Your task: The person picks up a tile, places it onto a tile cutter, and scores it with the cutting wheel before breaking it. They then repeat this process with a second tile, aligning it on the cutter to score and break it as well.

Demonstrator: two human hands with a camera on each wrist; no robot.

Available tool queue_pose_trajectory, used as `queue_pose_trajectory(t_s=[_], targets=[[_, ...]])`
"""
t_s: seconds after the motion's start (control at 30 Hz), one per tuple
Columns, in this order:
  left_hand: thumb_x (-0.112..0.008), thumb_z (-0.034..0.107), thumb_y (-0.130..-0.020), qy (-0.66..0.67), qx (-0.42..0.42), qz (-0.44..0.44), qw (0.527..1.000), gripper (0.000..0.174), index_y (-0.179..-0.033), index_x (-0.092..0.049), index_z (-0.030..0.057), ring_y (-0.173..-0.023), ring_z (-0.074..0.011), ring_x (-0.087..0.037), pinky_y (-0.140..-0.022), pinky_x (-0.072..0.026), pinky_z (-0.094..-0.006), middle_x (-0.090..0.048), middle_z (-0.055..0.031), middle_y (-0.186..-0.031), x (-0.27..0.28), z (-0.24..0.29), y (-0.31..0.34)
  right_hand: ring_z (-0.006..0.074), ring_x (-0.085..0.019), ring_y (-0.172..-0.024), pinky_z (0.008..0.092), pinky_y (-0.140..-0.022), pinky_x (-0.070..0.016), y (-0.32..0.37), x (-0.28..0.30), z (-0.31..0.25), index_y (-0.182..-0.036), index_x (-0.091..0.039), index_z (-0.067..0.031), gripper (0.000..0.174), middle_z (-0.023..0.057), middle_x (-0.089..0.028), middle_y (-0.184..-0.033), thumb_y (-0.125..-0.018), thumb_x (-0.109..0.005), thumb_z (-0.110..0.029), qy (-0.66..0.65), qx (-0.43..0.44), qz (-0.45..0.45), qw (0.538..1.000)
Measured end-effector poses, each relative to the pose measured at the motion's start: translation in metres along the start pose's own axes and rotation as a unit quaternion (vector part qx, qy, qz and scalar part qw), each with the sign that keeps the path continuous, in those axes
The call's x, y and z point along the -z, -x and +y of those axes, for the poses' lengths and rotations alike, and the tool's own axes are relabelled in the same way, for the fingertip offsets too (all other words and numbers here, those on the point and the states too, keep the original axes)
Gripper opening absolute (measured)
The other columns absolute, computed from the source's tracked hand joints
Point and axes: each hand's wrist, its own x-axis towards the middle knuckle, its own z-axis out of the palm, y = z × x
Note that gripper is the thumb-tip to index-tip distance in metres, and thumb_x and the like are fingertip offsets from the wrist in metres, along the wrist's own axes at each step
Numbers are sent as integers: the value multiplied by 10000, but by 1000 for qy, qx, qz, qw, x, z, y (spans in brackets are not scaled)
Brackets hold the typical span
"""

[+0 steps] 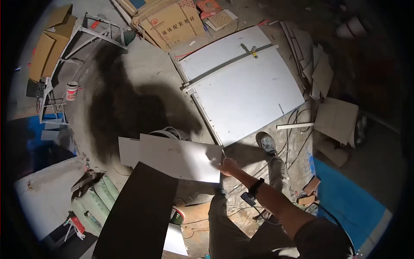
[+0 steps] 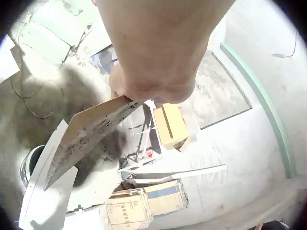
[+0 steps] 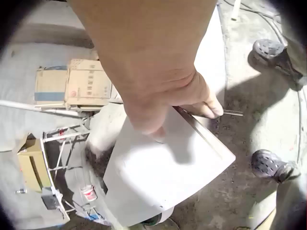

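Observation:
My right hand (image 1: 228, 167) grips the right edge of a white tile piece (image 1: 189, 159), with the thumb on its face in the right wrist view. A thin rod (image 3: 233, 113) sticks out past the fingers of that hand. Behind this tile, a second pale piece (image 1: 126, 152) shows over a bucket (image 1: 171, 132). At the lower left, a dark, shadowed tile piece (image 1: 137, 211) stands up toward the head camera. My left hand (image 2: 156, 93), out of sight in the head view, holds a tile piece with a rough, stained surface (image 2: 88, 134); its fingers are mostly hidden.
A large white tile (image 1: 250, 93) lies on the floor under a cutter rail (image 1: 228, 67). Cartons (image 1: 172, 26) stand beyond it. Offcuts (image 1: 321, 73) are stacked at right, near loose cables (image 1: 293, 146). A metal frame (image 1: 60, 64) and small bucket (image 1: 72, 90) stand at left.

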Motion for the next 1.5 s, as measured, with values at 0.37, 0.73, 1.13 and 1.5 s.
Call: queue_pose_trajectory(t_s=[0.37,0.73,1.13,1.5], targets=[[-480,324,-1108,297,175,-173,923,466,-1397,-555,-34,-1140,-290,-666,-991,-536,-408,-669,-153,-1279,-228,137,140,336,-613,-918,445,-765,-520,148,297,31,-1101,-670,-60,342,126,-634,-1026,-801,-808,-150,104,554,286,775],[-539,313,-1086,403,289,-214,841,467,-1386,-564,-44,-1205,-301,-644,-1063,-507,-446,-662,-162,-1329,-366,183,186,227,-577,-1037,372,-765,-469,129,369,93,-1126,-751,-97,259,60,-672,-1196,-882,-776,-181,268,600,425,622],[-496,437,-1099,533,144,-279,786,509,-1364,-564,8,-1146,-303,-682,-1016,-532,-424,-689,-178,-1252,-524,128,147,300,-610,-812,415,-755,-493,71,433,12,-918,-659,-19,105,109,-645,-868,-858,-741,-46,126,588,417,682],[-622,251,-1026,130,27,-593,794,412,-1311,-648,-45,-1116,-216,-667,-977,-511,-345,-735,-128,-1190,-803,-218,261,55,-515,-697,239,-630,-415,-153,339,170,-922,-721,36,259,-31,-642,-776,-982,-756,-213,-234,240,283,899]])
